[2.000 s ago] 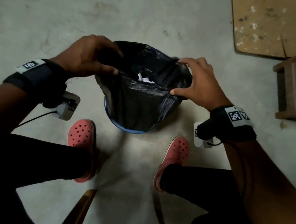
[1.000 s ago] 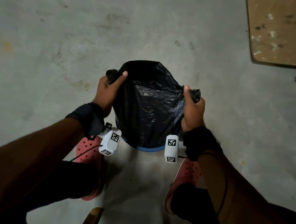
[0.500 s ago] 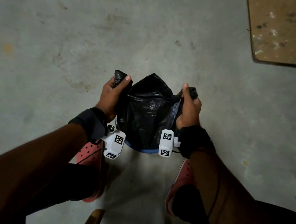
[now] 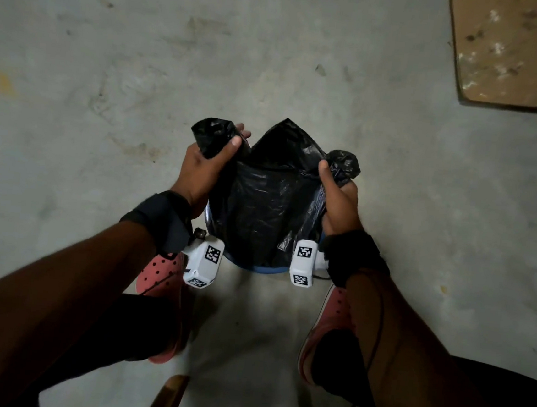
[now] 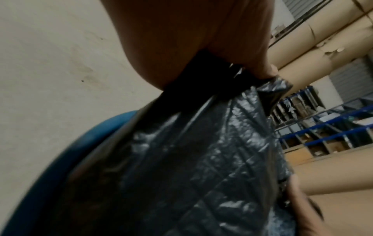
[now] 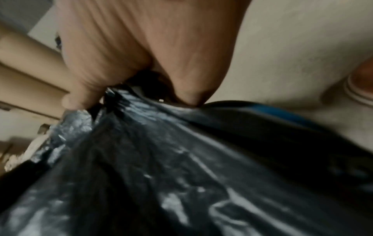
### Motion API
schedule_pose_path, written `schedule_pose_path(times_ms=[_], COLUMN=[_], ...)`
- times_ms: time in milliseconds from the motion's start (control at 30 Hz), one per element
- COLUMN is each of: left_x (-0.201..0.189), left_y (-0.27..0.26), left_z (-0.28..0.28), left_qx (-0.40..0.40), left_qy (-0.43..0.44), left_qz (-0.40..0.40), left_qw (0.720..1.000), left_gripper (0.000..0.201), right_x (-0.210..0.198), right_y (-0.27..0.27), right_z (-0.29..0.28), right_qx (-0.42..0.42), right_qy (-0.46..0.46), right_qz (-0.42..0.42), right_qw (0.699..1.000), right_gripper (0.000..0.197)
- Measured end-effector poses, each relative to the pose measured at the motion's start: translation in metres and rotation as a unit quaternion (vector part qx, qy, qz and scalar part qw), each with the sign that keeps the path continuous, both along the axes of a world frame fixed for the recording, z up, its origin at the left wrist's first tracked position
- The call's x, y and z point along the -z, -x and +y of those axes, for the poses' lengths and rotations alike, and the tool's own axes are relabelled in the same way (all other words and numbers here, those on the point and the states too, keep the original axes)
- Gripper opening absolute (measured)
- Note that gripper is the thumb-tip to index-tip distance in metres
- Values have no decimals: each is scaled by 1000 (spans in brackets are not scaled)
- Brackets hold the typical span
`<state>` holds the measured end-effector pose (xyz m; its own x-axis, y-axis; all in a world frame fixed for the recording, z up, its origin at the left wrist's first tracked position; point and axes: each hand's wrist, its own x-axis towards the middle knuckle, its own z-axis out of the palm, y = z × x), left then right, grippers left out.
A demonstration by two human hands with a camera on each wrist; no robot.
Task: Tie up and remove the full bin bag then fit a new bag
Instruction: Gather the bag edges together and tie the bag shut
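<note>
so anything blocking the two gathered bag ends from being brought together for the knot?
Nothing visible. The left hand and right hand each grip a bunched end of the black bag; only the bag's own raised peak sits between them, above the blue bin.

Dim light, blurred wrist views

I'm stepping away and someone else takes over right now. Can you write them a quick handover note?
Left hand grips one gathered corner of the black bag; right hand grips the opposite corner.
The bag sits in the blue bin on the floor, between the feet.
Done: top pulled up into two ears.
Left: knot the ears, lift the bag out, fit a new one. No new bag is in view.
</note>
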<state>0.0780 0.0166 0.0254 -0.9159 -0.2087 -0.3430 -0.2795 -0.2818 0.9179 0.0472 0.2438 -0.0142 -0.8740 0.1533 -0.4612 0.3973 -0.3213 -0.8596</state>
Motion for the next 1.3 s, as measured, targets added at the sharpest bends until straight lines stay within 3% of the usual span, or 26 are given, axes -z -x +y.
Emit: schedule_pose_path(times_ms=[100,233,367,500,633,733,800,900,933,1000,1133,1200,1300], left_x=[-4,-3,9,12,14,12,9,10,12,14,20,22,24], left_y=[6,8,11,18,22,22,18,7,3,-7,-12,-10,-5], left_z=[10,13,17,26,30,35,34,27,25,25,25,26,30], left_qx=[-37,-98,-105,-89,-84,-67,-43,-11,-5,12,30,25,2], left_qy=[-96,-182,-158,-63,2,2,-39,-68,-52,-8,41,21,-50], left_qz=[-10,-37,-36,-64,-77,-73,-71,-81,-80,-71,-28,-20,-25], left_qw=[995,978,981,992,993,995,996,994,995,997,998,999,998], left_gripper=[36,41,44,41,38,30,9,41,41,32,20,18,30], right_x=[-5,-6,-10,-18,-7,0,1,-3,-2,4,12,16,8], right_y=[7,12,8,8,9,9,12,12,11,4,-18,-24,-19], right_z=[-5,-6,-14,-28,-26,-31,-33,-31,-29,-23,-10,-9,-21], right_qx=[25,71,34,31,-68,-105,-93,-88,-93,-108,-122,-116,-63], right_qy=[18,65,114,173,-28,-103,-115,-67,-52,-50,-193,-231,-141], right_qz=[6,-17,3,7,38,28,2,10,25,41,63,60,56], right_qw=[1000,995,993,984,997,989,989,994,994,992,972,964,986], right_gripper=[12,24,44,40,48,44,38,10,11,33,43,44,38])
